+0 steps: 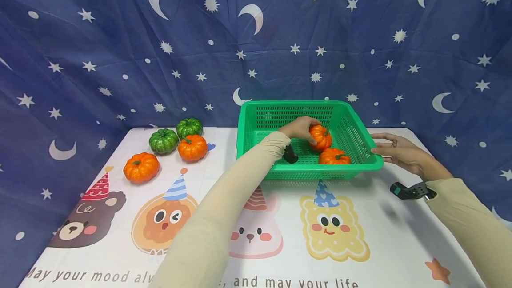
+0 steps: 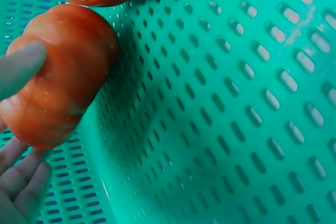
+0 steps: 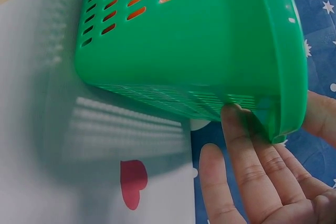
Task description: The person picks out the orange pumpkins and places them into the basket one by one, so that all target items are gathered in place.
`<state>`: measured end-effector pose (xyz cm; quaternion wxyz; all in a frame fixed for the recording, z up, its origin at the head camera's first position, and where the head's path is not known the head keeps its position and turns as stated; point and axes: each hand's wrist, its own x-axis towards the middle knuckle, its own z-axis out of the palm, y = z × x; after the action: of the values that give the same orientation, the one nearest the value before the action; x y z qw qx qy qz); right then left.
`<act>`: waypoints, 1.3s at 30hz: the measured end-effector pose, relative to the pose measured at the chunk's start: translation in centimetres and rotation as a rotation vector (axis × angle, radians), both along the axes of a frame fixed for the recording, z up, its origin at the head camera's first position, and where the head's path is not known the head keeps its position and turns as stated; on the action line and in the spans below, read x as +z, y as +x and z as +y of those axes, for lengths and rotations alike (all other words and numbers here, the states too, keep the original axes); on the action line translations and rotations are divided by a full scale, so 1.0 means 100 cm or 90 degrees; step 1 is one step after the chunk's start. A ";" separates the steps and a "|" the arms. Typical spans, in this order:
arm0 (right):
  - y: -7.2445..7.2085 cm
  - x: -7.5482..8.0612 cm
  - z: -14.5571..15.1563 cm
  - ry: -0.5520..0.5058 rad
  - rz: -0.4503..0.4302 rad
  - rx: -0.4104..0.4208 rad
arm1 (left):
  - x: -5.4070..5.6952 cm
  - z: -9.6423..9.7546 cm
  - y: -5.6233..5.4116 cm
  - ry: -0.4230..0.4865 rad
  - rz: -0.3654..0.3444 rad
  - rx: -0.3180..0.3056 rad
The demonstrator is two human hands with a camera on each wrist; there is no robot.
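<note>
A green plastic basket (image 1: 280, 171) stands at the back of the table, with two orange toy pumpkins in its right part. My left hand (image 1: 300, 129) reaches into it and holds the rear pumpkin (image 1: 321, 138); the left wrist view shows the thumb (image 2: 26, 66) on one side and fingers on the other. The second pumpkin (image 1: 334, 156) lies in front of it, by the near wall. At the basket's right end, my right hand (image 1: 400, 154) grips the rim, fingers (image 3: 247, 166) against the outside and the thumb on the rim's other side.
Left of the basket are two green pumpkins (image 1: 163, 141) (image 1: 190, 127) and two orange ones (image 1: 193, 148) (image 1: 141, 168). The white tablecloth (image 1: 288, 270) carries printed cartoon figures. A blue curtain (image 1: 280, 57) with moons and stars hangs right behind the table.
</note>
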<state>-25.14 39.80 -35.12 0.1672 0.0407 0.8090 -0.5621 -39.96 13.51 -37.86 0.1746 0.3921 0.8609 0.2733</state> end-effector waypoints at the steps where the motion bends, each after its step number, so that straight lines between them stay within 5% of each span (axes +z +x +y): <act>1: 0.000 0.000 0.000 0.000 -0.001 0.000 | 0.000 0.000 0.000 0.000 -0.003 0.004; 17: 0.001 0.002 -0.001 0.003 -0.002 -0.005 | -0.002 -0.002 0.000 -0.041 0.021 0.040; 39: 0.001 -0.001 0.002 -0.015 0.003 -0.003 | -0.004 -0.003 0.003 -0.031 -0.011 0.056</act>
<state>-25.03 39.95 -35.20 0.1644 0.0389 0.8026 -0.5721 -39.69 13.18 -38.28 0.1793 0.3469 0.8823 0.2628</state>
